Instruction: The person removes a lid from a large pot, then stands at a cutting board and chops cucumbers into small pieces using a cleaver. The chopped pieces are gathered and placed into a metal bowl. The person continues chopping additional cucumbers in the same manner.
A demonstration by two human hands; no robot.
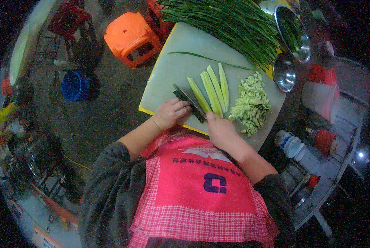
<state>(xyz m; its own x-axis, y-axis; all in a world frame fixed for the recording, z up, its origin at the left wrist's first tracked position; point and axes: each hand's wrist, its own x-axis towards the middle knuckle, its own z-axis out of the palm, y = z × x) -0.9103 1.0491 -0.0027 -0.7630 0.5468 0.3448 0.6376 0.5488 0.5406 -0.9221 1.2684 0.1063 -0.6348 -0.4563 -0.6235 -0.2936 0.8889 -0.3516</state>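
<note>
My right hand grips a kitchen knife at the near edge of a pale cutting board. The knife's blade slants away to the upper left. My left hand presses its fingertips on a dark green cucumber piece that lies along the blade; most of that piece is hidden by the fingers and the knife. Beyond the blade are several long cucumber sticks, pale green and side by side. To their right is a heap of diced cucumber.
A large bundle of green chives covers the board's far side, with one loose stalk below it. Two metal bowls stand at the far right. An orange plastic stool and a blue bucket are on the floor leftward.
</note>
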